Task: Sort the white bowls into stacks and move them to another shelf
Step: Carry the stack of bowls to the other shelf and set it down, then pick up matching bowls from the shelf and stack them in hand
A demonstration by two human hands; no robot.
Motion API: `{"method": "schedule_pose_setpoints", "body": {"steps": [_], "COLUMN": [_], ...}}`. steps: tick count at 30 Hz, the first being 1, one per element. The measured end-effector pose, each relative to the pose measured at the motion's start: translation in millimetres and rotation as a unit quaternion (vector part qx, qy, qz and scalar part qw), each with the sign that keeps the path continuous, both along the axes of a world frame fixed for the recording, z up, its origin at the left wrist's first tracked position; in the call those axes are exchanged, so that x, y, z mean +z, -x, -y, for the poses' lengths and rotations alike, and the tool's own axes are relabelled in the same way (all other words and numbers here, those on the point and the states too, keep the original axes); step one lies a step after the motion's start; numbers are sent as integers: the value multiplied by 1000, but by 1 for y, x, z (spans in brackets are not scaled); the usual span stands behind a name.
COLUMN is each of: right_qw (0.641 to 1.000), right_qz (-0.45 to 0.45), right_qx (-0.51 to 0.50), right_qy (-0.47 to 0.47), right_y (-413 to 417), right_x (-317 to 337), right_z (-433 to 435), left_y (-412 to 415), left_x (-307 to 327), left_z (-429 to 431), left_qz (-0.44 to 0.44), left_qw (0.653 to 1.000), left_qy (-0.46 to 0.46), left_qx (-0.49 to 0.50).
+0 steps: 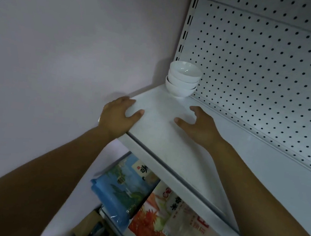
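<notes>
Stacked white bowls (183,79) are seen at 12 o'clock on the shelf (167,139). The left hand (119,114) and right hand (199,123) are laid loose, nothing grasped.

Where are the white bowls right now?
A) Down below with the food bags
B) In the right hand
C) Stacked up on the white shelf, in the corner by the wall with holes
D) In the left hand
C: the stack of white bowls stands on the white shelf in the back corner beside the pegboard, while the left hand and right hand hold nothing.
</notes>
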State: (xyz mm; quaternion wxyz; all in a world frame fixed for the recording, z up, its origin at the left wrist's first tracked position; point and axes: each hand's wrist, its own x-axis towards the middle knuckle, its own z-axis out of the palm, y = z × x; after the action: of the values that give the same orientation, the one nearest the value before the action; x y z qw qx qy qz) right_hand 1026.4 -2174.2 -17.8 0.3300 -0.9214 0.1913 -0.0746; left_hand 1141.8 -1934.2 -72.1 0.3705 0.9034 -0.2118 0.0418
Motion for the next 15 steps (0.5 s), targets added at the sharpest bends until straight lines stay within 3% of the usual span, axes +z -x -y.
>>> {"method": "schedule_pose_setpoints", "body": {"steps": [2, 5, 10, 15], "right_qw": [999, 998, 986, 960], "right_qz": [24, 53, 85, 16], "right_qx": [9, 38, 143, 261], "right_qy": [-23, -24, -25, -96], "right_y": [24, 55, 89, 125], "right_x": [2, -1, -19, -54], "right_z": [-19, -56, -141, -251], "left_y": [15, 58, 143, 252], "left_x": [-1, -11, -30, -45], "left_z": [-16, -61, -155, -264], "left_qz": [12, 79, 75, 22], "left_qw": [995, 987, 991, 985], "left_qy": [96, 140, 83, 38], "left_qx": [-3, 31, 74, 169]}}
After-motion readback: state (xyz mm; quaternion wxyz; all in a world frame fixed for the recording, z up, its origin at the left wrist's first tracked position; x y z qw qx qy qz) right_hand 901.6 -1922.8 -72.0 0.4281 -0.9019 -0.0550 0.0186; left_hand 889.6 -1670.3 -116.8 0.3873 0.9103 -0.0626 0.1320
